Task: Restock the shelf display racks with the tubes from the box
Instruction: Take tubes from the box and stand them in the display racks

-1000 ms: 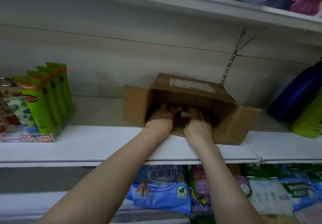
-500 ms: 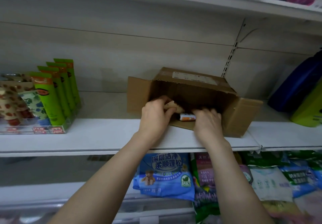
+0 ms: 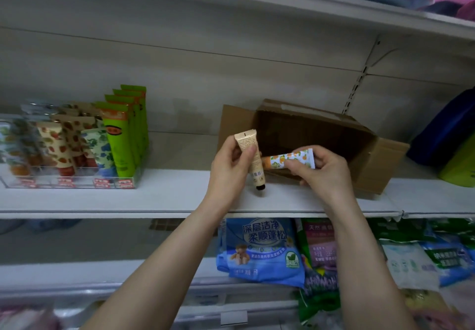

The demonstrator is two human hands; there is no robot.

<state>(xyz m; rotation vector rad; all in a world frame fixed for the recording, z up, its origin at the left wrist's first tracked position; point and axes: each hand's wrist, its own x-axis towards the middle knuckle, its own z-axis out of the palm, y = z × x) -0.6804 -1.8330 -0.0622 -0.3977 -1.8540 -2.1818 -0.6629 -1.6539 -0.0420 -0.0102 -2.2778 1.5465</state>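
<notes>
I log left hand (image 3: 227, 169) pinching beige tube (image 3: 246, 139) upright, cap down, nearer the display rack (image 3: 77, 184) off leftward — right hand (image 3: 325, 173) pinching orange-print tube (image 3: 282, 161) crosswise.

The box (image 3: 308, 139) is too dark inside to show contents. The display rack (image 3: 67, 185) runs off the left edge, its leftmost tubes (image 3: 16, 147) blurred.

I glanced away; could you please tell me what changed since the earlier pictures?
Both hands drew back out of the cardboard box: the left hand now holds a beige tube cap-down, the right hand an orange-patterned tube sideways. Box and display rack stayed put.
</notes>
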